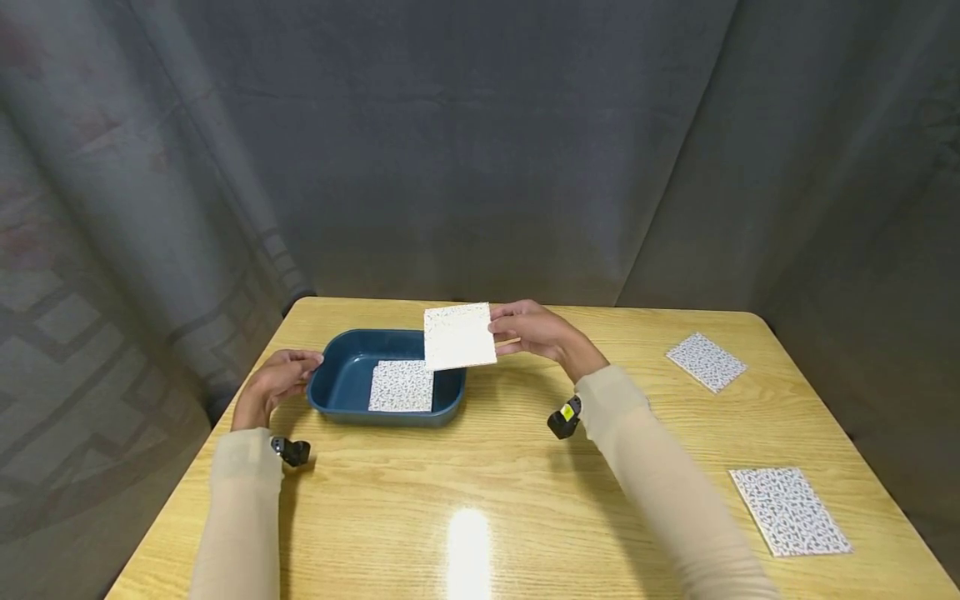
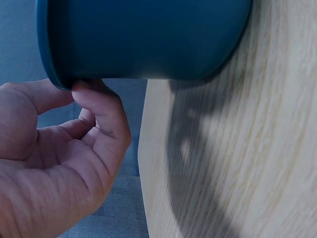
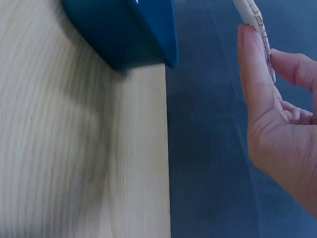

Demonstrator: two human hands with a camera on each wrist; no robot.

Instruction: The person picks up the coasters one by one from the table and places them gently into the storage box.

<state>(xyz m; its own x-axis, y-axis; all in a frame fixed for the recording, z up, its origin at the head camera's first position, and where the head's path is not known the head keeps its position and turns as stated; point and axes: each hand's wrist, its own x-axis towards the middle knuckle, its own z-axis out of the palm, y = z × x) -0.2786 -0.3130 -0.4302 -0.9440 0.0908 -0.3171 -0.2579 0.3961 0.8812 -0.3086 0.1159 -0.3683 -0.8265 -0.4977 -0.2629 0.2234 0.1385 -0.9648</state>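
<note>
A dark blue rectangular tub point(image 1: 352, 414) stands on the table at centre left. My left hand point(image 1: 280, 379) pinches its left rim between thumb and fingers, as the left wrist view also shows. Inside the tub, toward the right, lies a white square tile point(image 1: 401, 386) with a dark speckled pattern. My right hand point(image 1: 528, 327) pinches another thin square tile point(image 1: 459, 337) by its right edge. That tile is raised and tilted, overlapping the tub's back right corner in the head view. In the right wrist view, the thumb and fingers point(image 3: 255, 74) press its two faces.
Two more speckled square tiles lie on the right of the wooden table point(image 1: 390, 500): one tile point(image 1: 707, 362) toward the back, another tile point(image 1: 791, 511) nearer the front. Grey curtains point(image 1: 465, 150) hang close behind the table and along its sides.
</note>
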